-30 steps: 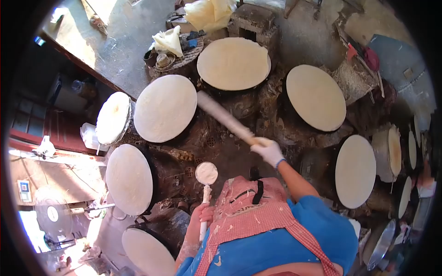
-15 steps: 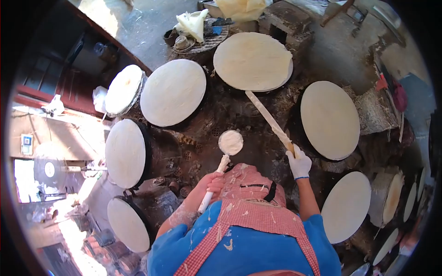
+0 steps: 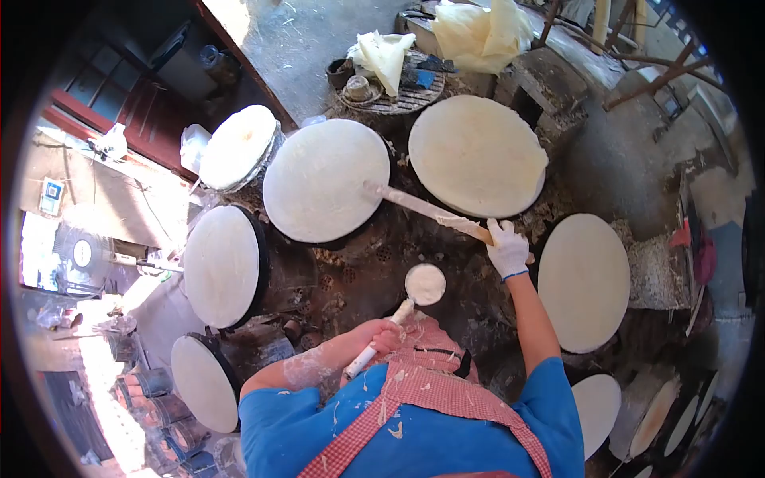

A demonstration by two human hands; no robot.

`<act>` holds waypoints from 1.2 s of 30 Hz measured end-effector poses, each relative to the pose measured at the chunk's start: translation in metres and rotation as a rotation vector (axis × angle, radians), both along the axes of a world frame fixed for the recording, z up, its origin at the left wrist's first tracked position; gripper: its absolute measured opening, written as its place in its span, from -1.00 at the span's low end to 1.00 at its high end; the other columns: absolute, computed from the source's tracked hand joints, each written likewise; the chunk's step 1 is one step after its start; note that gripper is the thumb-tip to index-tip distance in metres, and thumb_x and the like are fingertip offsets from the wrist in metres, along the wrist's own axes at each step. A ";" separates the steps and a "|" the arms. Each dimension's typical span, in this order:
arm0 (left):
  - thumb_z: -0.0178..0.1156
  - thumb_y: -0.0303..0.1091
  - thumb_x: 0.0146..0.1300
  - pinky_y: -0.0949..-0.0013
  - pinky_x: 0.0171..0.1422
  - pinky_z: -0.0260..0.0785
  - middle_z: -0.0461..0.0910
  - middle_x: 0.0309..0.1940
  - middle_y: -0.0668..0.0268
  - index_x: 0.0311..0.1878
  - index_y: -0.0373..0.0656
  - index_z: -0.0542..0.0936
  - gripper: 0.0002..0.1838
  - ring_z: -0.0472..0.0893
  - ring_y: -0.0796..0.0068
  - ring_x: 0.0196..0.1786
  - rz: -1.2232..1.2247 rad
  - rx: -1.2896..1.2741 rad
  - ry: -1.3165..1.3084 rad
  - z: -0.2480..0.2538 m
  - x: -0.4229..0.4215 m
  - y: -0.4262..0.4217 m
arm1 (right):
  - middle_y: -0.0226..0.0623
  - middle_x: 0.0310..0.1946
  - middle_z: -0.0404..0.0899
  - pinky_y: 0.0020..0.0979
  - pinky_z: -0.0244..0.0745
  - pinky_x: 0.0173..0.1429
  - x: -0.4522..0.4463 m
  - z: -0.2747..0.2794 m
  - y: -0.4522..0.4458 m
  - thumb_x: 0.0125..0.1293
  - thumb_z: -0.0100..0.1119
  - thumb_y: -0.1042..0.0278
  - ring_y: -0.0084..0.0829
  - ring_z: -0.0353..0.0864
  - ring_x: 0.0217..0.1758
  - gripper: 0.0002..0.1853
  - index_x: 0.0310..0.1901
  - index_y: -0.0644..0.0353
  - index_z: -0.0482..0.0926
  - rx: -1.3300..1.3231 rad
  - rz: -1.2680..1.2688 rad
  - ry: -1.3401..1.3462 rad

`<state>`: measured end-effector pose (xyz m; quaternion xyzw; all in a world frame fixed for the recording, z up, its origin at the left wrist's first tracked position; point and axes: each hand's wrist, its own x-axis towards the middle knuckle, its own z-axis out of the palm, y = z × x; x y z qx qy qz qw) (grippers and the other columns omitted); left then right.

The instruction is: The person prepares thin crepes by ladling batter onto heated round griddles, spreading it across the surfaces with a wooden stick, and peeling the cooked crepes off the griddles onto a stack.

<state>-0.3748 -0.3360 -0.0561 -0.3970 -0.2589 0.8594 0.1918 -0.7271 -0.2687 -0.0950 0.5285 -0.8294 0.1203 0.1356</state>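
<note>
My right hand (image 3: 508, 248), in a white glove, is closed round the wooden handle of a long flat spreader (image 3: 434, 211). The spreader's far end lies over the right part of a round pan covered with pale batter (image 3: 325, 179). Bare and spattered, my left hand (image 3: 381, 336) grips the white handle of a ladle (image 3: 425, 284), whose round cup is full of pale batter and hangs over the dark ground in front of my apron. Another batter-covered pan (image 3: 476, 155) sits just beyond my right hand.
More pale round pans stand at the left (image 3: 221, 267), lower left (image 3: 204, 382) and right (image 3: 584, 283). A stack of flat rounds (image 3: 239, 149) is at the upper left. Behind the pans are a slatted round rack (image 3: 406, 88) and yellowish sheets (image 3: 483, 33).
The spreader has swung left from the top pan's edge onto the pan beside it. The view has turned, so the pans sit differently. Both hands keep their holds.
</note>
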 end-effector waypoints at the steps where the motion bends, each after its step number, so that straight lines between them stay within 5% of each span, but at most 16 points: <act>1: -0.07 -0.38 0.30 0.57 -0.77 0.07 0.14 -0.78 0.46 -0.50 -0.12 0.24 -0.77 0.19 0.67 -0.77 -0.023 0.010 -0.013 -0.001 -0.003 -0.009 | -0.33 -0.30 0.47 -0.15 0.47 -0.29 -0.006 0.008 -0.013 -0.04 0.18 0.28 -0.17 0.56 -0.42 -0.59 -0.06 -0.08 0.48 0.030 0.053 -0.023; 7: -0.05 -0.42 0.28 0.58 -0.79 0.06 0.15 -0.76 0.49 -0.51 -0.08 0.24 -0.77 0.18 0.68 -0.77 -0.107 0.040 -0.037 0.000 -0.021 -0.055 | -0.25 -0.35 0.51 -0.16 0.47 -0.28 -0.062 0.010 -0.061 -0.07 0.17 0.32 -0.18 0.57 -0.37 -0.70 -0.20 0.01 0.54 0.162 0.302 -0.031; 10: -0.05 -0.42 0.29 0.58 -0.78 0.06 0.16 -0.75 0.49 -0.52 -0.08 0.23 -0.77 0.18 0.68 -0.77 -0.154 0.008 -0.008 -0.003 -0.029 -0.071 | -0.20 -0.45 0.50 -0.19 0.46 -0.30 -0.078 0.048 -0.077 -0.14 0.17 0.35 -0.15 0.55 -0.37 -0.84 -0.44 0.10 0.48 0.132 0.347 -0.026; 15: -0.06 -0.42 0.29 0.58 -0.77 0.07 0.16 -0.75 0.49 -0.53 -0.08 0.23 -0.76 0.18 0.68 -0.77 -0.230 -0.075 0.064 -0.010 -0.048 -0.091 | -0.15 -0.49 0.49 -0.20 0.44 -0.32 -0.111 0.107 -0.101 -0.14 0.19 0.40 -0.11 0.54 -0.42 -0.85 -0.45 0.15 0.48 -0.001 0.313 -0.004; 19: -0.06 -0.42 0.29 0.57 -0.76 0.07 0.16 -0.74 0.49 -0.54 -0.08 0.23 -0.75 0.18 0.67 -0.77 -0.304 -0.171 0.121 -0.015 -0.062 -0.109 | -0.06 -0.45 0.53 -0.26 0.46 -0.30 -0.146 0.127 -0.102 -0.03 0.22 0.48 -0.06 0.55 -0.37 -0.84 -0.34 0.23 0.52 -0.227 0.107 -0.180; 23: -0.07 -0.42 0.29 0.57 -0.75 0.08 0.17 -0.74 0.49 -0.55 -0.08 0.22 -0.74 0.18 0.67 -0.76 -0.432 -0.283 0.189 -0.020 -0.077 -0.124 | -0.51 -0.49 0.50 -0.54 0.32 -0.33 -0.186 0.142 -0.078 0.20 0.12 0.44 -0.68 0.36 -0.43 -0.90 -0.33 0.29 0.54 -0.473 -0.237 -0.524; 26: -0.07 -0.41 0.29 0.57 -0.75 0.08 0.17 -0.73 0.49 -0.55 -0.08 0.22 -0.74 0.18 0.67 -0.76 -0.586 -0.345 0.260 -0.019 -0.091 -0.115 | -0.55 -0.47 0.50 -0.57 0.31 -0.34 -0.211 0.139 -0.033 0.21 0.14 0.41 -0.70 0.35 -0.44 -0.89 -0.30 0.27 0.56 -0.746 -0.400 -0.658; 29: -0.08 -0.41 0.30 0.56 -0.73 0.09 0.17 -0.73 0.49 -0.56 -0.08 0.22 -0.73 0.19 0.67 -0.75 -0.458 -0.280 0.227 -0.005 -0.091 -0.086 | -0.57 -0.53 0.46 -0.59 0.25 -0.45 -0.190 0.155 0.016 0.23 0.11 0.44 -0.72 0.33 -0.50 -0.91 -0.32 0.24 0.58 -1.197 -0.621 -0.611; 31: -0.08 -0.41 0.30 0.56 -0.71 0.09 0.17 -0.72 0.48 -0.56 -0.08 0.22 -0.73 0.19 0.67 -0.75 -0.535 -0.252 0.242 0.004 -0.105 -0.087 | -0.49 -0.62 0.43 -0.49 0.23 -0.49 -0.181 0.148 0.092 0.27 0.05 0.36 -0.67 0.34 -0.54 -0.85 -0.32 0.17 0.61 -1.401 -0.491 -0.997; 32: -0.08 -0.40 0.30 0.56 -0.71 0.09 0.17 -0.72 0.48 -0.56 -0.08 0.22 -0.73 0.19 0.67 -0.75 -0.614 -0.235 0.255 0.006 -0.119 -0.085 | -0.43 -0.63 0.43 -0.41 0.27 -0.46 -0.173 0.129 0.128 0.23 0.07 0.35 -0.57 0.35 -0.55 -0.86 -0.37 0.17 0.59 -1.199 -0.910 -0.490; 33: -0.08 -0.40 0.30 0.56 -0.70 0.09 0.17 -0.72 0.48 -0.56 -0.08 0.22 -0.73 0.19 0.66 -0.74 -0.692 -0.213 0.257 0.008 -0.130 -0.080 | -0.39 -0.61 0.47 -0.34 0.32 -0.41 -0.165 0.107 0.174 0.17 0.13 0.33 -0.49 0.39 -0.53 -0.87 -0.40 0.20 0.57 -1.232 -0.962 -0.296; 36: -0.09 -0.40 0.31 0.55 -0.68 0.09 0.18 -0.71 0.48 -0.56 -0.08 0.22 -0.72 0.20 0.66 -0.73 -0.808 -0.143 0.138 0.011 -0.120 -0.055 | -0.33 -0.57 0.52 -0.34 0.38 -0.35 -0.035 0.135 0.296 0.09 0.20 0.29 -0.50 0.44 -0.48 -0.82 -0.37 0.23 0.57 -1.470 -1.162 -0.259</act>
